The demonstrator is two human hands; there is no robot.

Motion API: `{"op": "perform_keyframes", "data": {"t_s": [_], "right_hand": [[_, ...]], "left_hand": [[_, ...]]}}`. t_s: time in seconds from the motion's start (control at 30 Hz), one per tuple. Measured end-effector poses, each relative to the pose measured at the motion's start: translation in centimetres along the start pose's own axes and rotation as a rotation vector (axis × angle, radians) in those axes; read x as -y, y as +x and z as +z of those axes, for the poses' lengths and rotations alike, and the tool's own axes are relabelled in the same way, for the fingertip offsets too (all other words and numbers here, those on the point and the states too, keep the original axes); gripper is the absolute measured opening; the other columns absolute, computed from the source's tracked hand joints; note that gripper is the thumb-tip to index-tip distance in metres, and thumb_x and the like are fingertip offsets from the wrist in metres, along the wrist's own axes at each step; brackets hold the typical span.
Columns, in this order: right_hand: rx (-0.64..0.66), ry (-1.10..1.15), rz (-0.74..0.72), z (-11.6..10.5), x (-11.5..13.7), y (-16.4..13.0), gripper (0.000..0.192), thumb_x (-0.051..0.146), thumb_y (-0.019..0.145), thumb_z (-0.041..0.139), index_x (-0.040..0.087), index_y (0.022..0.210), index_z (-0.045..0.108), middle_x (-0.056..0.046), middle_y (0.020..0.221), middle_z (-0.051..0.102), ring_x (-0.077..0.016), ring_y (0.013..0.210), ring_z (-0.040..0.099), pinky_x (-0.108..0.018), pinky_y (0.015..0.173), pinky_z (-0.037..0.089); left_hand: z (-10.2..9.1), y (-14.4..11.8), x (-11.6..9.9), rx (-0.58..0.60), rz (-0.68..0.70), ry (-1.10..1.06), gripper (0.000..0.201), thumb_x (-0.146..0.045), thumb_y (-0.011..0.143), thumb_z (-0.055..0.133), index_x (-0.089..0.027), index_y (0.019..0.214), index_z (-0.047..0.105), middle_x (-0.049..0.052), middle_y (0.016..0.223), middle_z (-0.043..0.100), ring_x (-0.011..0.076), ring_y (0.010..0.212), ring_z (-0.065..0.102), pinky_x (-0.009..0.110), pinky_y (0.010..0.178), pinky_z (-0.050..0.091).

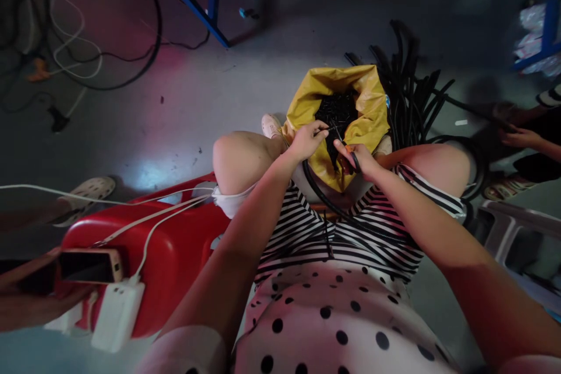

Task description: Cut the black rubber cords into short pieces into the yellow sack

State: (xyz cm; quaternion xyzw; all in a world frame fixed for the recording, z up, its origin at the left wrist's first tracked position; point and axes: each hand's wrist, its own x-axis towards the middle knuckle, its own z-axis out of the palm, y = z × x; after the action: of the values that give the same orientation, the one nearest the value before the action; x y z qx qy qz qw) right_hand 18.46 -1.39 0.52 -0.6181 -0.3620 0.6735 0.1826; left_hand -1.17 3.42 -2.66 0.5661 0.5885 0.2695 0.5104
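My left hand (310, 139) is closed on a black tube (312, 182), which hangs below the hand and curves across my lap. Its dark tip shows at my fingertips. Opposite it, my right hand (360, 159) grips a pair of scissors (353, 159) with black and orange handles. The blades point up-left towards the tube's tip; whether they touch it I cannot tell. Both hands are over the mouth of a yellow bag (368, 93) between my knees. Inside lie many short black pieces (335, 110).
A bundle of long black tubes (405, 90) lies right of the bag. Another person's hand (521, 138) holds a tube at far right. On the left, a red stool (175, 239) bears a white power bank (118, 312); a second person's hand holds a phone (90, 266). White cables cross there.
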Motion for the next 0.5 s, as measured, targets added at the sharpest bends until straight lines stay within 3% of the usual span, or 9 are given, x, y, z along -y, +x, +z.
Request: {"op": "perform_keyframes", "data": {"t_s": [0.13, 0.5], "right_hand": [[-0.017, -0.028, 0.029, 0.1, -0.3, 0.5, 0.075, 0.089, 0.083, 0.082, 0.023, 0.059, 0.053, -0.002, 0.048, 0.053, -0.0151, 0.039, 0.051, -0.030, 0.040, 0.046], [0.025, -0.108, 0.051, 0.3, -1.1, 1.8, 0.071, 0.081, 0.085, 0.085, 0.025, 0.061, 0.049, -0.002, 0.045, 0.052, -0.0159, 0.041, 0.050, -0.030, 0.041, 0.045]], "left_hand": [[0.5, -0.2, 0.0, 0.035, -0.026, -0.043, 0.010, -0.015, 0.094, 0.067, -0.017, 0.099, 0.075, 0.001, 0.084, 0.070, 0.0177, 0.086, 0.066, 0.031, 0.089, 0.054], [1.9, 0.0, 0.5, -0.102, -0.251, -0.138, 0.012, -0.012, 0.098, 0.065, -0.018, 0.088, 0.066, 0.002, 0.079, 0.066, 0.0182, 0.088, 0.066, 0.031, 0.090, 0.055]]}}
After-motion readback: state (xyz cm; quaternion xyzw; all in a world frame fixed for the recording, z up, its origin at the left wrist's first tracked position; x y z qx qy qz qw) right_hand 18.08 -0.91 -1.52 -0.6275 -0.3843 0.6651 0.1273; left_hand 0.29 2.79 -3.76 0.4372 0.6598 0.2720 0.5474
